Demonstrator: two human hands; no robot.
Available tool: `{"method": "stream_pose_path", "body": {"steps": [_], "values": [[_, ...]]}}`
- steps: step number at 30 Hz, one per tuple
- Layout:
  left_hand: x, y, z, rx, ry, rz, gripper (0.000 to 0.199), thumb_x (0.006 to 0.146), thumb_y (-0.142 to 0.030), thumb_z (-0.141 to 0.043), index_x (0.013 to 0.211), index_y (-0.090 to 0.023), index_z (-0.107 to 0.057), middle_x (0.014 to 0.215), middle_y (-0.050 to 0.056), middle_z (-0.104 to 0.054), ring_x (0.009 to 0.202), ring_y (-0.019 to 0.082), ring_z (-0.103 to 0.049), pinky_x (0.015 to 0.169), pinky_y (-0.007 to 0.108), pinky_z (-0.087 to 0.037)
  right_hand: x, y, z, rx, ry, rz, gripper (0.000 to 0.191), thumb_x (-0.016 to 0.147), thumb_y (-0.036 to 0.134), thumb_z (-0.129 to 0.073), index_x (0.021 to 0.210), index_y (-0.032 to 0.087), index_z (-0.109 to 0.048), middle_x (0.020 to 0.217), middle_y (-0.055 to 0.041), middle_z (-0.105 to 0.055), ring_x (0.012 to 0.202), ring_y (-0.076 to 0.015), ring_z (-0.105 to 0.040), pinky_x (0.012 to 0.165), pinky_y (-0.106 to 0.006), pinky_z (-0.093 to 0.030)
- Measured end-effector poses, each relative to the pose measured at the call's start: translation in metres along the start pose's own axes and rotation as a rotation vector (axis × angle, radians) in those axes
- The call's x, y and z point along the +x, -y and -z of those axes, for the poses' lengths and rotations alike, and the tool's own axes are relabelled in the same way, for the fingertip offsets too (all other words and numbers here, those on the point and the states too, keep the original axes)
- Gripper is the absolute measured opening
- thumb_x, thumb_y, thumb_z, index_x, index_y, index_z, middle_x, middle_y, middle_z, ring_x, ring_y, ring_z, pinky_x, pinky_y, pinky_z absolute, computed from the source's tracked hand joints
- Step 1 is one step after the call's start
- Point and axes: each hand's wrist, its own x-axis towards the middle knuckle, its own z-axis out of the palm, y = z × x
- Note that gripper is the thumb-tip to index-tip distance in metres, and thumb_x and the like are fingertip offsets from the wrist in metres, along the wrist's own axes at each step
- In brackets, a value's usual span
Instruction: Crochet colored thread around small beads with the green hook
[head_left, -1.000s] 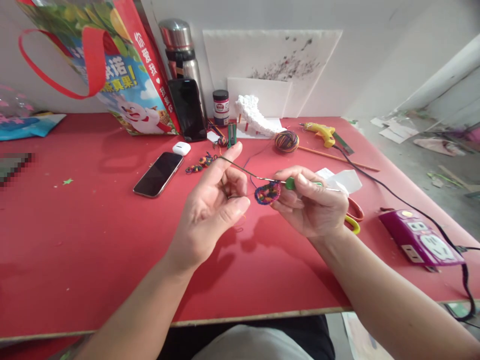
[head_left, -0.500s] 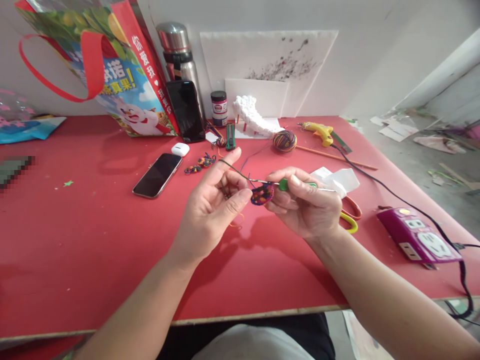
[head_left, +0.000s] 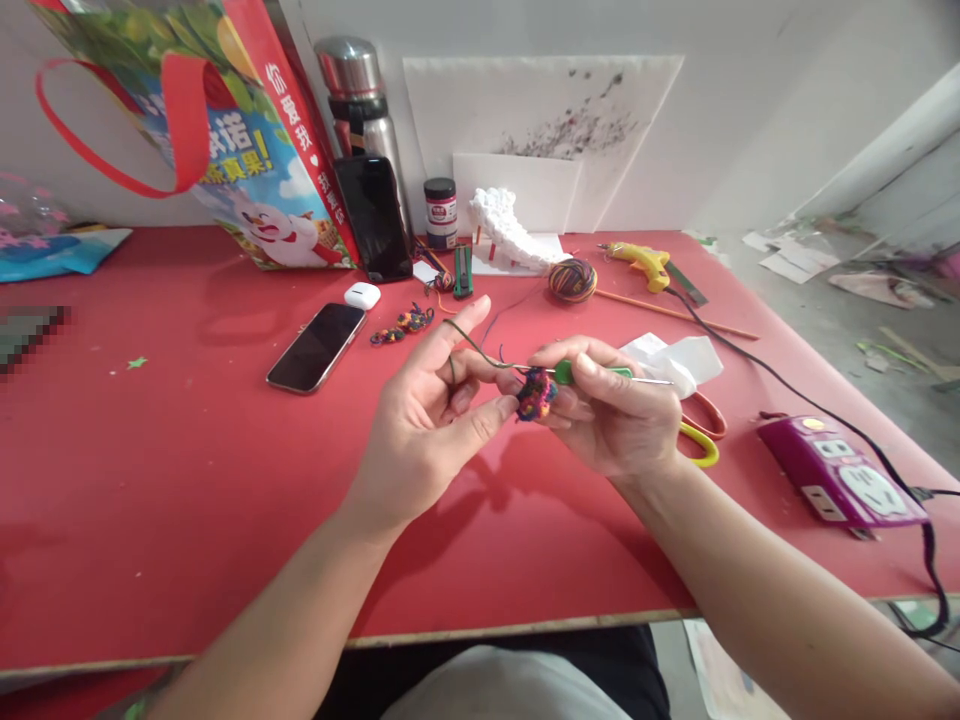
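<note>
Open passage: bench surface, lower left of the frame. Centre: blocked by left hand and right hand. Upper right of centre: yarn ball and glue gun obstruct. Right: scissors, purple box, black cable. Centre left: flat-lying phone.

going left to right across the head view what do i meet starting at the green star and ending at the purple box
Green star → flat-lying phone → left hand → multicoloured crocheted piece → right hand → yellow loop handle → purple box.
</note>
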Motion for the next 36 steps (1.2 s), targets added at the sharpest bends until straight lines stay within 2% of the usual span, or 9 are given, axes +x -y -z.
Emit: {"method": "stream_pose_path", "body": {"steps": [5, 8, 15, 19, 22, 27, 30, 33, 36], "values": [[0.001, 0.002, 0.000, -0.004, -0.025, -0.052, 0.060, 0.090, -0.038, -0.089, 0.147, -0.029, -0.071, 0.108, 0.004, -0.080, 0.093, 0.017, -0.067, 0.085, 0.033, -0.054, 0.000, 0.000, -0.002, -0.010, -0.007, 0.030, 0.018, 0.081, 0.037, -0.093, 0.085, 0.020, -0.087, 0.053, 0.0060, -0.047, 0.050, -0.0062, -0.023, 0.052, -0.027, -0.028], [0.001, 0.003, -0.003, -0.046, -0.008, -0.024, 0.069, 0.085, -0.041, -0.094, 0.148, -0.029, -0.069, 0.112, 0.004, -0.080, 0.106, 0.020, -0.070, 0.094, 0.033, -0.054, 0.000, 0.000, -0.003, -0.040, -0.017, 0.046, 0.019, 0.081, 0.038, -0.092, 0.085, 0.020, -0.086, 0.054, 0.0057, -0.048, 0.050, -0.0069, -0.025, 0.052, -0.027, -0.029], [-0.002, 0.003, -0.008, -0.020, -0.067, 0.003, 0.066, 0.084, -0.035, -0.094, 0.145, -0.033, -0.070, 0.106, 0.001, -0.072, 0.094, 0.017, -0.066, 0.082, 0.032, -0.055, -0.002, -0.004, -0.005, -0.061, -0.055, 0.079, 0.020, 0.078, 0.037, -0.095, 0.085, 0.021, -0.087, 0.059, 0.0021, -0.059, 0.052, -0.0086, -0.036, 0.054, -0.028, -0.036], [0.002, 0.001, 0.001, 0.270, -0.156, -0.128, 0.022, 0.095, -0.047, -0.083, 0.102, -0.026, -0.086, 0.113, 0.007, -0.075, 0.106, 0.023, -0.069, 0.099, 0.040, -0.055, -0.002, -0.004, -0.005, -0.094, -0.102, 0.131, 0.017, 0.082, 0.036, -0.092, 0.087, 0.021, -0.087, 0.059, 0.0026, -0.058, 0.051, -0.0080, -0.033, 0.055, -0.030, -0.038], [0.006, -0.002, 0.008, 0.456, -0.205, -0.251, 0.033, 0.101, -0.048, -0.076, 0.076, -0.025, -0.082, 0.110, 0.007, -0.076, 0.114, 0.027, -0.070, 0.106, 0.045, -0.053, -0.002, -0.002, -0.005, -0.111, -0.136, 0.165, 0.015, 0.082, 0.033, -0.092, 0.087, 0.020, -0.087, 0.058, 0.0024, -0.058, 0.052, -0.0084, -0.036, 0.055, -0.029, -0.039], [0.001, -0.007, 0.009, 0.455, -0.384, -0.452, 0.033, 0.108, -0.038, -0.068, 0.079, -0.033, -0.085, 0.110, 0.003, -0.076, 0.115, 0.025, -0.069, 0.110, 0.047, -0.054, -0.001, 0.002, -0.004, -0.099, -0.136, 0.182, 0.016, 0.079, 0.033, -0.094, 0.086, 0.020, -0.088, 0.059, 0.0012, -0.060, 0.052, -0.0083, -0.037, 0.055, -0.028, -0.038], [0.000, -0.006, 0.009, 0.374, -0.292, -0.426, 0.023, 0.105, -0.031, -0.072, 0.088, -0.033, -0.087, 0.115, 0.004, -0.076, 0.119, 0.025, -0.069, 0.103, 0.044, -0.060, -0.002, 0.001, -0.004, -0.124, -0.124, 0.155, 0.016, 0.080, 0.035, -0.092, 0.087, 0.021, -0.087, 0.059, 0.0012, -0.058, 0.054, -0.0109, -0.043, 0.054, -0.029, -0.039], [0.002, -0.002, 0.011, 0.217, -0.102, -0.283, 0.014, 0.101, -0.026, -0.075, 0.095, -0.028, -0.088, 0.124, 0.008, -0.076, 0.120, 0.027, -0.072, 0.074, 0.031, -0.063, -0.003, -0.001, -0.005, -0.137, -0.095, 0.122, 0.019, 0.081, 0.038, -0.091, 0.088, 0.021, -0.086, 0.060, 0.0004, -0.059, 0.058, -0.0135, -0.048, 0.054, -0.030, -0.040], [0.005, 0.002, 0.012, 0.046, 0.014, -0.096, 0.012, 0.096, -0.023, -0.075, 0.095, -0.023, -0.087, 0.125, 0.010, -0.076, 0.102, 0.025, -0.077, 0.059, 0.027, -0.061, -0.005, -0.005, -0.005, -0.127, -0.057, 0.086, 0.023, 0.080, 0.041, -0.093, 0.087, 0.020, -0.085, 0.060, -0.0004, -0.062, 0.057, -0.0135, -0.049, 0.053, -0.029, -0.039]]}}
